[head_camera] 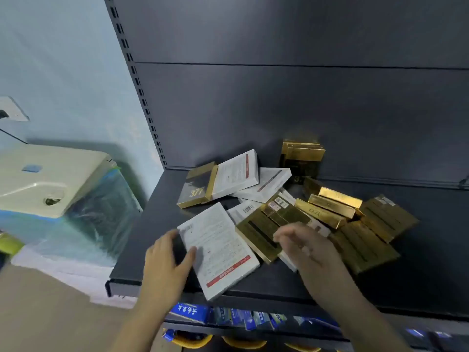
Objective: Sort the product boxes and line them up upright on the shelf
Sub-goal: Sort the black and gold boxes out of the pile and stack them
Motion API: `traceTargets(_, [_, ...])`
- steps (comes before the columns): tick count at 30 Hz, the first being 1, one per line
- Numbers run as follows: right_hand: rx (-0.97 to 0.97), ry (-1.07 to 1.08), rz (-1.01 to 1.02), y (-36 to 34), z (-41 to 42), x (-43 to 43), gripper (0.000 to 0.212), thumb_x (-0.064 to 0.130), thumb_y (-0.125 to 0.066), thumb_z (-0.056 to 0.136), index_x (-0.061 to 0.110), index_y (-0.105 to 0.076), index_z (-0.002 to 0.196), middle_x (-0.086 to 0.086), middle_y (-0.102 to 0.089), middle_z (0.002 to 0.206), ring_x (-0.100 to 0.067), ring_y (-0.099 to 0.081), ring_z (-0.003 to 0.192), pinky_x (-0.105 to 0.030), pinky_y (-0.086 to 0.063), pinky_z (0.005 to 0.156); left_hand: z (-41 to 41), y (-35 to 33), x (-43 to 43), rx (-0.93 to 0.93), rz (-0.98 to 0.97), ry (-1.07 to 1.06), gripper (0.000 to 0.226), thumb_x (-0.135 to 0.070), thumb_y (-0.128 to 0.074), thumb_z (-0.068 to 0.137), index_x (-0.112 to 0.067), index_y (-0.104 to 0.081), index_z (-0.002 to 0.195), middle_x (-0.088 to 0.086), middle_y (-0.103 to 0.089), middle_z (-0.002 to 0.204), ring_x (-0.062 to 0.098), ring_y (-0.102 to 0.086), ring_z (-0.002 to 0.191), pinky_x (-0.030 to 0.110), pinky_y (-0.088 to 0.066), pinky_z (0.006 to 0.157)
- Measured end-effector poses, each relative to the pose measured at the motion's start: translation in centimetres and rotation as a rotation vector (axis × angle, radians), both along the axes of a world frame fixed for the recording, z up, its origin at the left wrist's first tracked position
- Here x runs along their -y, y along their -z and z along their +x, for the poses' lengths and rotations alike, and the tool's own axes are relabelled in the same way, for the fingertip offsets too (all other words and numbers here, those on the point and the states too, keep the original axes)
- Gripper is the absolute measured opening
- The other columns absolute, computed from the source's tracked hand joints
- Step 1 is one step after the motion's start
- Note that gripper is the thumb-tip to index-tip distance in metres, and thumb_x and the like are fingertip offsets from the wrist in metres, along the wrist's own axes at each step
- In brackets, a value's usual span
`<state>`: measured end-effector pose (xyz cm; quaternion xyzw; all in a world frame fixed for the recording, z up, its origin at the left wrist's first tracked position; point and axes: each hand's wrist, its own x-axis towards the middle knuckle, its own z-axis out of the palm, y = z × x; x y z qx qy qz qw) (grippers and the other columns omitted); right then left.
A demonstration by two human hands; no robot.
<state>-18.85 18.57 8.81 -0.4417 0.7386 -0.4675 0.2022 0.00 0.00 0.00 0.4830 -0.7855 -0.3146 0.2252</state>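
Observation:
A heap of flat product boxes lies on the dark shelf [142,262]. My left hand [167,260] grips the left edge of a white box [220,250] with small print and a red strip, lying near the front edge. My right hand [304,247] hovers, blurred, fingers apart, over a gold box [261,232] beside it. A black-and-gold box marked 377 [198,186] leans further back with more white boxes [236,174]. Gold boxes [330,207] pile to the right. Two gold-topped boxes [302,156] stand upright against the back panel.
The shelf's dark back panel [304,97] rises behind the pile. A slotted upright [137,80] runs along the left. A cream appliance wrapped in plastic [55,189] sits left of the shelf. Blue packs [228,316] fill the shelf below.

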Motion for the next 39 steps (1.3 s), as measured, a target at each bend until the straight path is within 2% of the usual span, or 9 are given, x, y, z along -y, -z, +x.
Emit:
traceTargets(2, [-0.274, -0.01, 0.096, 0.2, 1.0, 2.7, 0.014, 0.037, -0.048, 0.095, 0.037, -0.059, 0.104, 0.028, -0.057, 0.101, 0.01, -0.047, 0.106, -0.008, -0.036, 0.083, -0.6, 0.0, 0.9, 0.125, 0.013, 0.041, 0.061, -0.053, -0.048, 0.089, -0.023, -0.039, 0.141, -0.002, -0.049, 0.143, 0.029, -0.036, 0.135, 0.05, -0.033, 0.109])
traceTargets(6, [-0.547, -0.158, 0.361, 1.5, 3.3, 6.5, 0.06, 0.055, -0.053, 0.089, 0.036, -0.037, 0.143, 0.022, -0.034, 0.148, 0.001, -0.018, 0.14, -0.03, -0.009, 0.121, -2.0, 0.4, 2.3, 0.116, 0.049, 0.139, 0.077, -0.066, -0.035, 0.087, -0.024, -0.024, 0.151, -0.003, -0.032, 0.156, 0.029, -0.019, 0.146, 0.047, -0.016, 0.119])
traceTargets(10, [-0.812, -0.337, 0.645, 3.0, 4.2, 8.0, 0.106, 0.068, -0.068, 0.067, 0.034, -0.012, 0.152, 0.01, -0.006, 0.162, -0.021, 0.012, 0.148, -0.056, 0.014, 0.116, -1.8, 1.1, 4.1, -0.057, 0.136, 0.173, 0.057, -0.066, -0.035, 0.078, -0.038, -0.044, 0.126, -0.011, -0.062, 0.12, 0.024, -0.048, 0.12, 0.05, -0.036, 0.102])
traceTargets(15, [-0.946, -0.339, 0.74, 4.8, 5.2, 8.7, 0.119, 0.054, -0.081, 0.063, 0.032, -0.005, 0.152, -0.002, -0.002, 0.162, -0.036, 0.019, 0.146, -0.06, 0.016, 0.111, -2.0, 1.2, 4.1, -0.029, 0.135, 0.146, 0.074, -0.069, -0.028, 0.071, -0.031, -0.046, 0.132, -0.003, -0.055, 0.117, 0.022, -0.043, 0.117, 0.041, -0.033, 0.102])
traceTargets(19, [-0.96, -0.329, 0.687, 4.8, 5.6, 8.9, 0.104, 0.053, -0.077, 0.068, 0.033, -0.016, 0.15, -0.004, -0.01, 0.162, -0.035, 0.01, 0.148, -0.055, 0.014, 0.111, -1.7, 0.4, 3.7, 0.006, 0.11, 0.198, 0.079, -0.074, -0.025, 0.067, -0.037, -0.045, 0.134, -0.004, -0.045, 0.117, 0.013, -0.033, 0.109, 0.031, -0.026, 0.099])
traceTargets(24, [-1.0, -0.336, 0.459, 3.5, 3.4, 7.9, 0.064, 0.064, -0.065, 0.057, 0.039, -0.064, 0.116, 0.013, -0.067, 0.122, -0.021, -0.053, 0.128, -0.046, -0.033, 0.105, -0.1, -0.2, 4.4, -0.07, 0.176, 0.38, 0.06, -0.079, -0.034, 0.073, -0.057, -0.041, 0.128, -0.022, -0.026, 0.141, 0.007, -0.02, 0.132, 0.034, -0.016, 0.113])
traceTargets(28, [-0.911, -0.232, 0.143, 2.2, 0.8, 7.3, 0.038, 0.049, -0.069, 0.063, 0.038, -0.074, 0.099, 0.019, -0.072, 0.106, -0.014, -0.058, 0.121, -0.034, -0.042, 0.098, 1.4, -1.1, 5.3, -0.08, 0.187, 0.558, 0.066, -0.074, -0.053, 0.072, -0.065, -0.029, 0.133, -0.026, -0.002, 0.157, 0.003, -0.006, 0.144, 0.037, -0.013, 0.117])
traceTargets(34, [-0.744, -0.09, -0.077, 0.0, -0.6, 8.1, 0.027, 0.042, -0.065, 0.074, 0.027, -0.078, 0.093, 0.009, -0.075, 0.098, -0.005, -0.055, 0.113, -0.029, -0.047, 0.092, -0.9, -2.3, 5.6, -0.068, -0.394, 0.311, 0.038, -0.056, -0.051, 0.081, -0.034, -0.067, 0.107, -0.018, -0.067, 0.111, 0.006, -0.058, 0.109, 0.046, -0.03, 0.111])
traceTargets(39, [-0.517, 0.055, 0.069, -1.0, -1.8, 7.7, 0.039, 0.018, -0.071, 0.085, 0.027, -0.066, 0.122, 0.02, -0.06, 0.115, 0.007, -0.05, 0.105, -0.003, -0.037, 0.085, -0.1, -4.5, 5.2, -0.212, -0.344, 0.13, 0.023, -0.046, -0.054, 0.089, -0.027, -0.068, 0.088, -0.015, -0.065, 0.082, 0.004, -0.056, 0.076, 0.019, -0.041, 0.076])
